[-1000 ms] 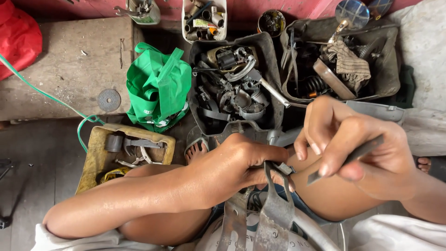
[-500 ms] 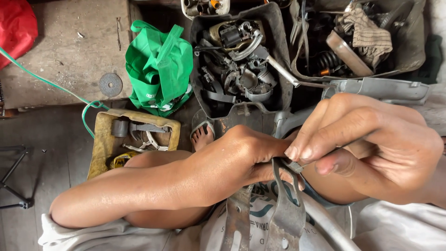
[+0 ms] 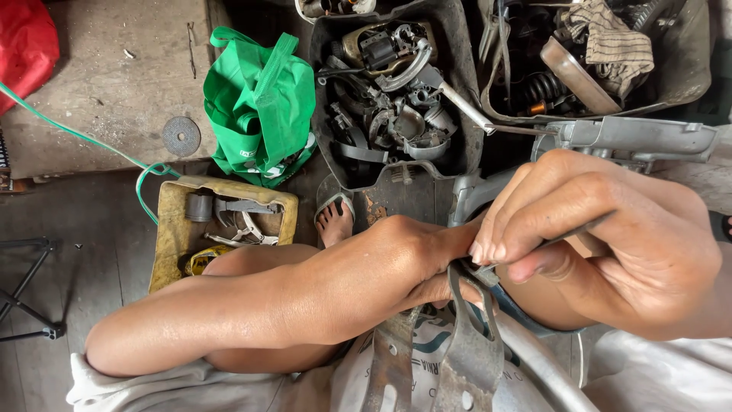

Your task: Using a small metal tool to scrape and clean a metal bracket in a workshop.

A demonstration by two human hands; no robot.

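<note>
- Foreground, lower centre: a rusty metal bracket [image 3: 469, 358] with flat forked arms rises from the person's lap, just beside a curved grey metal bar [image 3: 545, 374] that runs off the lower edge.
- Right hand [image 3: 610, 244]: fingertips drawn together in a pinch on a thin dark tool [image 3: 576, 229], whose tip meets the top of the bracket.
- Left hand [image 3: 412, 255]: reaches across from the left and closes around the upper end of the bracket; its fingers are mostly hidden behind the right hand, so the exact grip cannot be told.
- Middle ground: a sandalled foot [image 3: 334, 221] rests on the floor, just beside a yellow tray [image 3: 171, 244] holding small metal parts.
- Behind the right hand: a grey cast-metal part [image 3: 633, 141] lies crosswise.
- Further back, centre: a dark bin [image 3: 450, 46] filled with grey scrap fittings.
- Far right: a second container with a coil spring [image 3: 545, 88] and a striped rag [image 3: 610, 38].
- Far left: a green bag [image 3: 263, 103], a grinding disc [image 3: 181, 136] and a green cable [image 3: 76, 137] on the concrete.
</note>
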